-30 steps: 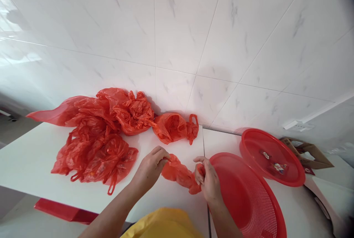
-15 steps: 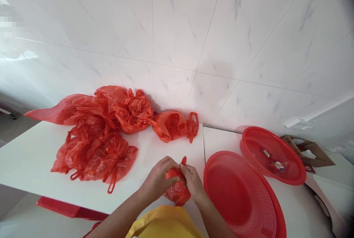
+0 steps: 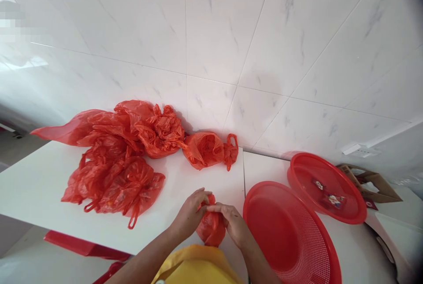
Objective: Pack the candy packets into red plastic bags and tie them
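A small red plastic bag [image 3: 211, 230] rests on the white table close to my body, its lower part bulging. My left hand [image 3: 191, 212] grips the gathered top of this bag, fingers curled around it. From the other side, my right hand [image 3: 234, 222] pinches the same top, with its index finger stretched across toward the left hand. What the bag contains is hidden. Beyond my hands, an open red bag [image 3: 206, 149] stands near the wall, beside a small tied red bag [image 3: 230, 152].
A heap of red plastic bags [image 3: 122, 165] covers the left of the white table [image 3: 36, 187]. On the right are a red perforated basket [image 3: 274, 222] and a red basin [image 3: 350, 187] holding small packets. A cardboard box [image 3: 383, 189] sits behind. The tiled wall [image 3: 211, 33] bounds the back.
My right hand has shifted its fingers over the bag's neck toward my left hand. The bag's upright tip has moved left, between the fingers. The view has shifted slightly.
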Motion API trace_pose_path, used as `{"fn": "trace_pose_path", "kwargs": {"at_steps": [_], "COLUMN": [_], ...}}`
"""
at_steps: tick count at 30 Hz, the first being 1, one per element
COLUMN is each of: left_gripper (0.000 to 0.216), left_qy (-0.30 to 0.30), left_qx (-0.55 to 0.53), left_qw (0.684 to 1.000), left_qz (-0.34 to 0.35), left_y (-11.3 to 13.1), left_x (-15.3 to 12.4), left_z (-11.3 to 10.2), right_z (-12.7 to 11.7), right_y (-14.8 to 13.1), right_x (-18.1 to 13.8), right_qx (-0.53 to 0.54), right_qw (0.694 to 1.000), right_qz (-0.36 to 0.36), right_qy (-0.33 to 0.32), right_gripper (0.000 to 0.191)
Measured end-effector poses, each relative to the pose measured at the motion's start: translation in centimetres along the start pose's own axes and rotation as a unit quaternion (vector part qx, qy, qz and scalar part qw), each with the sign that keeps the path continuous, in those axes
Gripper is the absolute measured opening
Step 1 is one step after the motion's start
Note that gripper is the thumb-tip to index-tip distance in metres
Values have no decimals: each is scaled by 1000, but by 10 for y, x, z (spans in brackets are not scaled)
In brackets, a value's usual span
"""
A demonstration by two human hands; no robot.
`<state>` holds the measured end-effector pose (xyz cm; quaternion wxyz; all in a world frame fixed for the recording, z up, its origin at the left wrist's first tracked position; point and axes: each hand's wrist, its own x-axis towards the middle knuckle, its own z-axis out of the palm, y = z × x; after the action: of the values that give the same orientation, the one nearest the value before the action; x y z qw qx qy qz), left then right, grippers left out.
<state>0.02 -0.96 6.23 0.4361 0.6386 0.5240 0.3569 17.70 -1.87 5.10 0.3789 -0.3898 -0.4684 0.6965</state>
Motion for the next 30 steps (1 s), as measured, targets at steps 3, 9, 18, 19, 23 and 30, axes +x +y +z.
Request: {"fn": "trace_pose_path", "kwargs": {"at_steps": [3,9,18,19,23,30], "left_gripper": [12,8,6,6,9,16], "left_qy": [-33,-42,-48,-46,-53,-184], "left_qx": [0,55,92,97,147,284], "left_qw": [998,993,989,990,988,941], "left_qz": [-56,-91,-101,-94,-17,10], "left_y": [-3,-1,-3,-3,-9,-32], "left_x": [-2,-6,-10,-10,-12,-23], "left_z": [2,1,6,6,1,-17], "right_z": [2,3,2,1,-13,-40], "right_y": [-1,6,11,12,20,45], "right_x": [-2,6,7,7,14,24], "right_qx": [-60,-202,-138,-120,-136,-323], "right_qw": [998,973,985,987,973,894], "right_qz": [10,6,29,29,49,19], "right_qy": [8,109,100,102,179,309], "right_gripper": [34,39,30,30,29,32]}}
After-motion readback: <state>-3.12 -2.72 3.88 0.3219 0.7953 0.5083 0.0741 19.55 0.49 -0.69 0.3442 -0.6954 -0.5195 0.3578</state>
